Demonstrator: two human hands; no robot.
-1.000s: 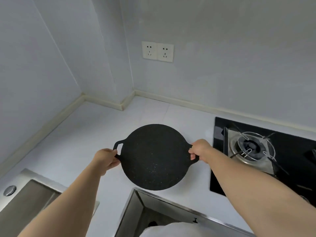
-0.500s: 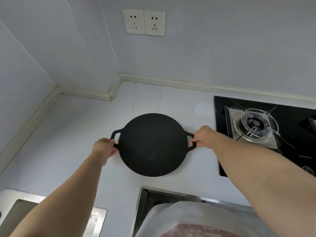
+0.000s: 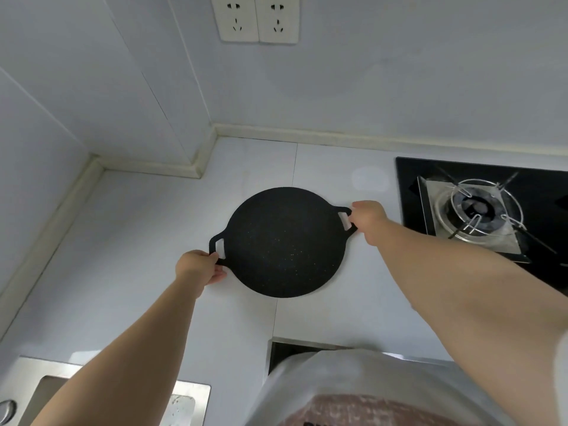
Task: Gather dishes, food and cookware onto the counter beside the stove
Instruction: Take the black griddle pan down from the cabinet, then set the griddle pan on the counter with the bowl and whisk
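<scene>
A round black griddle pan (image 3: 284, 241) with two loop handles lies on the white counter (image 3: 129, 241), just left of the stove (image 3: 479, 207). My left hand (image 3: 198, 267) grips its near-left handle. On the far-right handle, my right hand (image 3: 367, 218) holds on with curled fingers. The pan looks flat against the counter, though contact under it is hidden.
The black glass stove with a gas burner and wire pan support (image 3: 485, 210) fills the right side. A steel sink (image 3: 92, 392) sits at the bottom left. Two wall sockets (image 3: 256, 18) hang above. A wall corner juts out at the back left (image 3: 196, 167).
The pan has moved away from me toward the back of the counter and come down onto it, turning slightly. Both hands stay on the handles.
</scene>
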